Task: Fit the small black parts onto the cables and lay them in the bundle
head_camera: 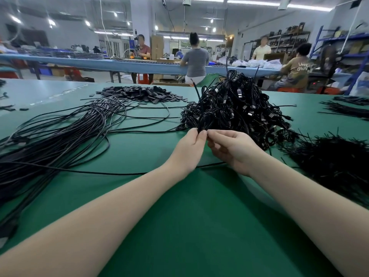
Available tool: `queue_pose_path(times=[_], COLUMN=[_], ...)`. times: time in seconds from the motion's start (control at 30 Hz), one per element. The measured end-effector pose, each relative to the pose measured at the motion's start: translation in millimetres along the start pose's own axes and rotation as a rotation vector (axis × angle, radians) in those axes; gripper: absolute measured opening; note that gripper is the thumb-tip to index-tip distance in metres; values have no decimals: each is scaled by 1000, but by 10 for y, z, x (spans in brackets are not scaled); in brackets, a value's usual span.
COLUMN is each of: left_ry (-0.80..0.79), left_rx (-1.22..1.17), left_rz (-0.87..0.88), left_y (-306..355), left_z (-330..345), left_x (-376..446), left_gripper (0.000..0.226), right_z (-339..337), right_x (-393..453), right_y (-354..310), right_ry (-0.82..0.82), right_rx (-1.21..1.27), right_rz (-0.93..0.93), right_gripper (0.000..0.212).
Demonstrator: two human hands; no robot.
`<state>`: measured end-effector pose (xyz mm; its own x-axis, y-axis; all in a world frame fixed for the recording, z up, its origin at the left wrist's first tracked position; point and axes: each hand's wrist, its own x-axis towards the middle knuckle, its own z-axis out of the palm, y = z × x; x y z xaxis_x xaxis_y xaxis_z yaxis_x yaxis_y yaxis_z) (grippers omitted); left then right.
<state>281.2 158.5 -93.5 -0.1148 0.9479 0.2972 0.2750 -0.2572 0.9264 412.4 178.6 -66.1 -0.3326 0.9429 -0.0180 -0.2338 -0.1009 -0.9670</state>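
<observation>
A thin, limp cable [200, 108] is pinched by left hand [190, 145] and right hand [232, 148] at the bundle [237, 108], centre counter [179, 216]; a fitted part is possibly hidden. Light, best held near its end.

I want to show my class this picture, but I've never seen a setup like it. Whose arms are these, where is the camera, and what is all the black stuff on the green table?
The camera sits on a worker's head, looking down at their own bare hands. The left hand and right hand together pinch a black cable at the edge of a heap of coiled cables. On the green table, loose straight cables fan out to the left, and a pile of small black parts lies farther back. Other people work at a bench behind.
</observation>
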Motion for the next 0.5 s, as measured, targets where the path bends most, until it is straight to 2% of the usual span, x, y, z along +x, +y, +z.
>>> queue_pose_path(times=[0.13, 0.27, 0.33, 0.4, 0.5], left_ry=[2, -4, -22, -81, -249], left_rx=[-48, -40, 26, -56, -208], left_rz=[-36, -47, -63, -194, -497], left_y=[-13, 54, 158, 285, 474], left_z=[-8, -34, -80, -130, -241], left_x=[17, -2, -12, -1, -2], left_gripper=[28, 31, 34, 40, 52], right_z=[24, 15, 11, 1, -6], right_x=[-31, -24, -46, -62, -102], right_y=[-9, -42, -48, -40, -40], right_ry=[9, 173, 220, 252, 276], right_rx=[-198, -770, -909, -993, -1132], right_rz=[-107, -474, -609, -710, -913], right_gripper=[6, 3, 5, 6, 5])
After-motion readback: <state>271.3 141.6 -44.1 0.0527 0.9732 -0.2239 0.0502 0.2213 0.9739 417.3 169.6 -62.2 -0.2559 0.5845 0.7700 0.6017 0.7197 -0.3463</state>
